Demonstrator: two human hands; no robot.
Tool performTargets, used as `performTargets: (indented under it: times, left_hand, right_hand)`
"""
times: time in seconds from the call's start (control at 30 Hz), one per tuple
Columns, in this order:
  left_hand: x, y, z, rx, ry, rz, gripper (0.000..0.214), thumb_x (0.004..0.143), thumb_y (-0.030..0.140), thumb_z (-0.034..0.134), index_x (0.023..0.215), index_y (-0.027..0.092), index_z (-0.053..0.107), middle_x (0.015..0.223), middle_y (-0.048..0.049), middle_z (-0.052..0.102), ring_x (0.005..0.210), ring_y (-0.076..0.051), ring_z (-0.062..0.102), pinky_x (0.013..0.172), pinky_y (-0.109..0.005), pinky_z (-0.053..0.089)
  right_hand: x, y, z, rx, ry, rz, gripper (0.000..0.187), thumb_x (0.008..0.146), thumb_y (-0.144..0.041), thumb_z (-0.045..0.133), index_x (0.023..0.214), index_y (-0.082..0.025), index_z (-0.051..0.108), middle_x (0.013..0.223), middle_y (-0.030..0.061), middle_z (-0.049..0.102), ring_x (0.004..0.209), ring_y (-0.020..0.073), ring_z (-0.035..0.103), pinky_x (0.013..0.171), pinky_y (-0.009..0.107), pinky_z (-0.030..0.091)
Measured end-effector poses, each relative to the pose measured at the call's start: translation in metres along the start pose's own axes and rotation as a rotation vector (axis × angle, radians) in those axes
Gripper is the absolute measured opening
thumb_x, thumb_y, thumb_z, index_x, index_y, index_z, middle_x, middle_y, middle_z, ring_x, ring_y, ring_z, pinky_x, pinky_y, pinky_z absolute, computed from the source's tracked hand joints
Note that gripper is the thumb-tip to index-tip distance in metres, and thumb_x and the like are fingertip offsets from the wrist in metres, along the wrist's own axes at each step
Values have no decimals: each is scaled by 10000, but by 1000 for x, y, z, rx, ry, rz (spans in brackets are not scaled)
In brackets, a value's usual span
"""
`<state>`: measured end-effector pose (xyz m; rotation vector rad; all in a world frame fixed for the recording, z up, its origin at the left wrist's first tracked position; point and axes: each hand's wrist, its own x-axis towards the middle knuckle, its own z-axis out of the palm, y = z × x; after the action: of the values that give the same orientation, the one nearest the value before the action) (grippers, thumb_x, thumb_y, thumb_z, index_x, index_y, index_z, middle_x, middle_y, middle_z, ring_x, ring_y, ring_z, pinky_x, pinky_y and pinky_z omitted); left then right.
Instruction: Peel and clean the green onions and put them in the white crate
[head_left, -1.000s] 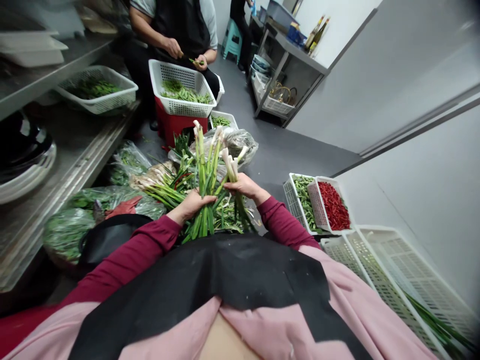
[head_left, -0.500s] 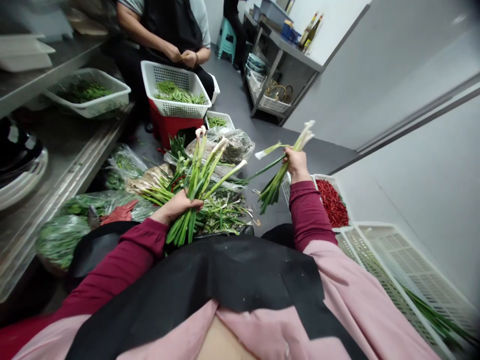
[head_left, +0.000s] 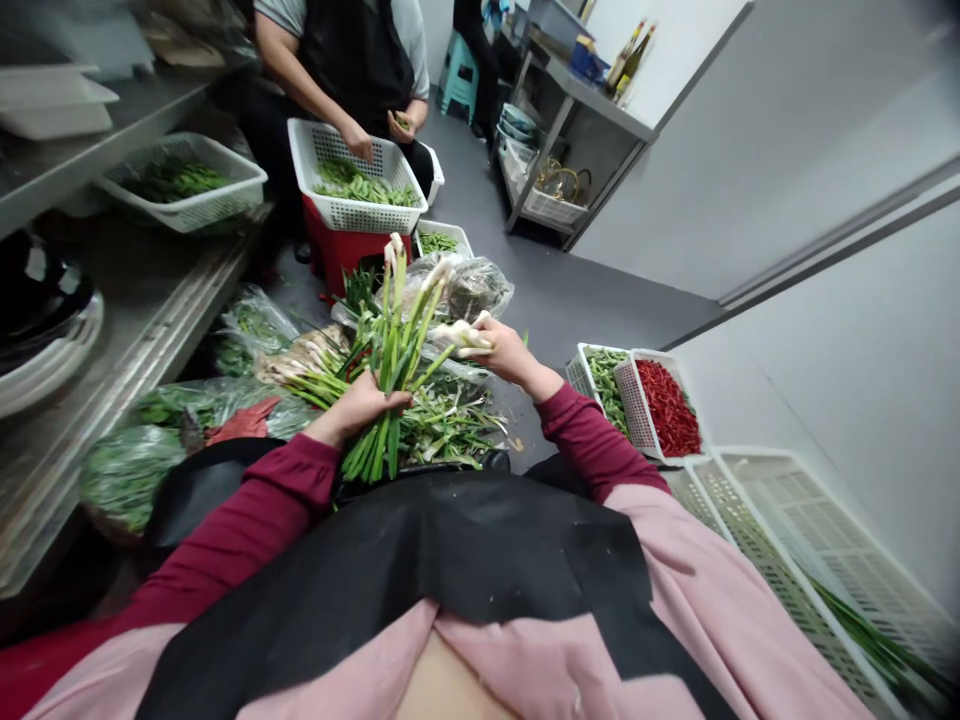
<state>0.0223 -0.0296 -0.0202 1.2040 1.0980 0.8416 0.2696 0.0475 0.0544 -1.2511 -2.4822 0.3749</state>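
Observation:
My left hand (head_left: 360, 408) is closed round a bunch of scallions (head_left: 397, 350), white ends pointing up and green leaves hanging below the fist. Close by on the right, my right hand (head_left: 508, 352) grips a few more scallions by their stalks; their white ends (head_left: 463, 337) point left and meet the edge of the left bunch. Its fingertips are partly hidden behind these stalks. Beneath both hands lies a heap of loose scallion leaves and trimmings (head_left: 454, 425). More scallions (head_left: 311, 362) with rooty white ends rest left of the bunch.
Across from me a person's hand (head_left: 358, 140) reaches into a white basket of green pods (head_left: 367, 188) on a red support. Plastic bags of greens (head_left: 131, 475) lie at left beside a metal shelf (head_left: 150, 370). Baskets of red chillies (head_left: 666, 405) and green pods (head_left: 609, 380) stand at right.
My right hand has swung left and down with its scallions, up to the bunch in my left hand, which has stayed nearly still. The other person's hands have parted, one lowering into the basket.

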Motion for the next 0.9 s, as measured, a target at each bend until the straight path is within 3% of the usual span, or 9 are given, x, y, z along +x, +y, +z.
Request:
performTargets:
  times: [0.07, 0.17, 0.37, 0.43, 0.6, 0.67, 0.77, 0.83, 0.9]
  left_hand:
    - [0, -1, 1, 69, -40, 25, 212, 654, 313, 693, 697, 105, 686, 548, -28, 613, 493, -148, 546, 472, -245, 436]
    - [1, -2, 3, 155, -29, 107, 195, 646, 298, 690, 681, 106, 677, 558, -22, 611, 514, -145, 539, 491, -240, 429]
    - [4, -7, 5, 173, -30, 167, 197, 627, 301, 694, 696, 118, 673, 589, -16, 637, 544, -149, 558, 515, -238, 439]
    - [5, -8, 5, 170, -35, 157, 178, 623, 289, 695, 681, 123, 670, 573, -12, 631, 532, -148, 557, 503, -236, 437]
    - [4, -7, -2, 47, -1, 55, 193, 602, 295, 719, 654, 118, 664, 509, -9, 594, 465, -141, 532, 440, -239, 423]
    - [3, -6, -4, -53, 24, 32, 213, 607, 308, 726, 652, 109, 661, 523, -23, 611, 464, -142, 542, 449, -248, 442]
    - [5, -3, -5, -246, 53, 15, 231, 604, 291, 741, 708, 115, 634, 636, -51, 680, 499, -146, 581, 499, -270, 488]
    - [6, -3, -4, -364, 62, -32, 281, 587, 275, 754, 774, 129, 602, 700, -59, 707, 524, -157, 608, 520, -287, 508]
    - [7, -4, -1, -422, 57, -88, 329, 572, 263, 761, 815, 137, 580, 717, -61, 715, 545, -171, 630, 523, -293, 516]
  right_hand:
    - [12, -5, -3, -78, -128, -73, 201, 771, -326, 658, 842, -145, 711, 958, 65, 593, 749, 113, 531, 685, 222, 383]
    - [23, -5, -9, -180, -263, -54, 175, 733, -303, 695, 767, -131, 701, 840, 54, 611, 682, 105, 505, 627, 220, 332]
    - [16, 0, -1, -180, -270, 153, 156, 754, -269, 636, 763, -123, 688, 702, 40, 636, 614, 112, 499, 589, 232, 305]
    - [14, 9, -2, -236, -152, 195, 154, 786, -254, 591, 778, -129, 681, 763, 68, 656, 653, 132, 530, 610, 237, 331]
    - [5, 63, -38, -321, 410, 508, 200, 837, -236, 519, 908, -109, 656, 897, 137, 665, 763, 182, 588, 697, 276, 416]
    - [-3, 83, -46, -239, 465, 647, 200, 824, -251, 547, 896, -102, 661, 833, 128, 672, 719, 178, 600, 673, 278, 438]
    - [-17, 88, -28, 71, 244, 763, 217, 765, -288, 641, 861, -98, 680, 632, 70, 643, 543, 144, 585, 558, 245, 438]
    - [-23, 74, -2, 266, 75, 790, 257, 719, -306, 695, 873, -100, 689, 501, 17, 582, 434, 123, 547, 489, 227, 417]
    - [-24, 50, 24, 417, 33, 773, 282, 690, -308, 720, 878, -101, 691, 432, -22, 523, 381, 108, 511, 447, 215, 392]
